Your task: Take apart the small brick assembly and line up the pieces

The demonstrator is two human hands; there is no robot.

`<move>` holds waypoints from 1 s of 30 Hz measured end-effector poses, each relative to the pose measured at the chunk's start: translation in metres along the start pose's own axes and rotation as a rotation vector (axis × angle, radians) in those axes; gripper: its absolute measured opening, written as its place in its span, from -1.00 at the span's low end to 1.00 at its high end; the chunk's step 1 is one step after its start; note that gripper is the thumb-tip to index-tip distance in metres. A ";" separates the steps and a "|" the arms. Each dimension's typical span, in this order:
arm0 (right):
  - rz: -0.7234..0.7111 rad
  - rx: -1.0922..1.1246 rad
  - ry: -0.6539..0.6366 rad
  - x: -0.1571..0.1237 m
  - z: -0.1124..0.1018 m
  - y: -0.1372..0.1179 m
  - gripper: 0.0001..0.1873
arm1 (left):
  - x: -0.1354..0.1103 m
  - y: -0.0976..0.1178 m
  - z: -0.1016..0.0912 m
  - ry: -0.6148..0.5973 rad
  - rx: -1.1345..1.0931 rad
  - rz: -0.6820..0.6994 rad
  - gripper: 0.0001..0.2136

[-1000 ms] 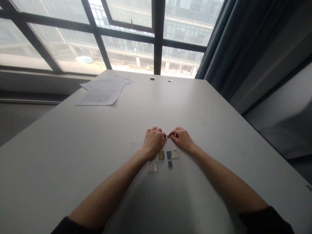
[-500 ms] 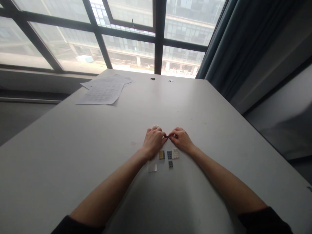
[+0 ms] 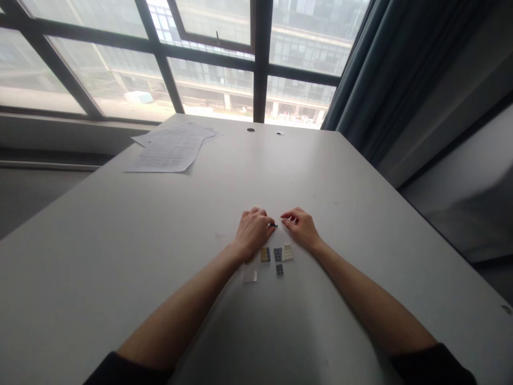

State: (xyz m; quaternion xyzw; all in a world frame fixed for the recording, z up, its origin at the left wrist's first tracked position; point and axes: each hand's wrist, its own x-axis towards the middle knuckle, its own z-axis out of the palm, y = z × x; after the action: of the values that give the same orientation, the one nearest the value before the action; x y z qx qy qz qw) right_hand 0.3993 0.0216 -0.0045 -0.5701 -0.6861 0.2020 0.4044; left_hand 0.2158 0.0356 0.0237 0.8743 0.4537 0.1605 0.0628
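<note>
My left hand (image 3: pixel 253 231) pinches a small dark building brick (image 3: pixel 273 225) between thumb and finger. To its right, apart from the brick, my right hand (image 3: pixel 300 225) has its thumb and fingers slightly parted, and nothing shows between them. Below the hands lie a tan-and-grey pair of bricks (image 3: pixel 265 254), a grey brick (image 3: pixel 278 254) beside a white brick (image 3: pixel 287 253), and a separate dark grey brick (image 3: pixel 279 270). Under my left wrist is a clear piece (image 3: pixel 250 275), partly hidden. A bit of something white peeks out behind my left knuckles.
Printed paper sheets (image 3: pixel 168 149) lie at the far left of the white table (image 3: pixel 160 240). Two round cable holes sit near its far edge. Windows stand behind, and a dark curtain (image 3: pixel 372 80) hangs at the right.
My right hand has drawn away to the right from the small dark brick, and its fingers have parted. My left hand still holds the brick in nearly the same place.
</note>
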 end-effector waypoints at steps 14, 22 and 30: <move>0.015 0.058 0.052 -0.002 -0.003 0.001 -0.87 | -0.049 0.037 -0.033 0.054 0.007 0.192 -0.86; 0.020 0.067 0.066 -0.005 -0.003 0.001 -0.86 | -0.115 0.066 -0.018 0.032 0.024 0.244 -0.87; 0.019 0.075 0.068 -0.008 -0.003 0.001 -0.86 | -0.110 0.065 -0.011 -0.063 -0.013 0.166 -0.87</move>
State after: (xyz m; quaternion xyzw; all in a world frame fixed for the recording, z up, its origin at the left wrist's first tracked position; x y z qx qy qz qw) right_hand 0.4020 0.0137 -0.0062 -0.5675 -0.6584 0.2117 0.4468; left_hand 0.2033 -0.0916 0.0263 0.9131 0.3765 0.1406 0.0691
